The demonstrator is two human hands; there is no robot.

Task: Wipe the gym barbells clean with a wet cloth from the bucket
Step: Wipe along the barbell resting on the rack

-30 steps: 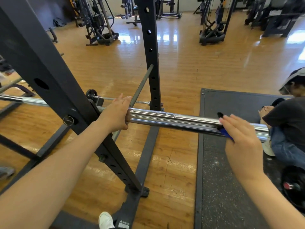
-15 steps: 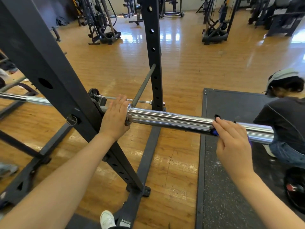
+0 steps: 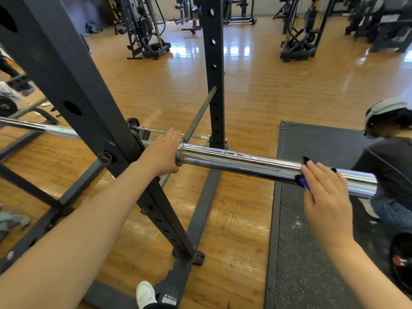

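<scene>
Cloth [image 3: 303,183] under right hand [image 3: 326,192]

The floor [image 3: 256,90] is of glossy orange-brown wooden planks, and bright light reflects on it at the far side. A dark speckled rubber mat [image 3: 296,253] lies at the right. A black steel rack [image 3: 66,85] with holes stands close at the left. Black gym machines [image 3: 145,30] stand along the far wall.
</scene>
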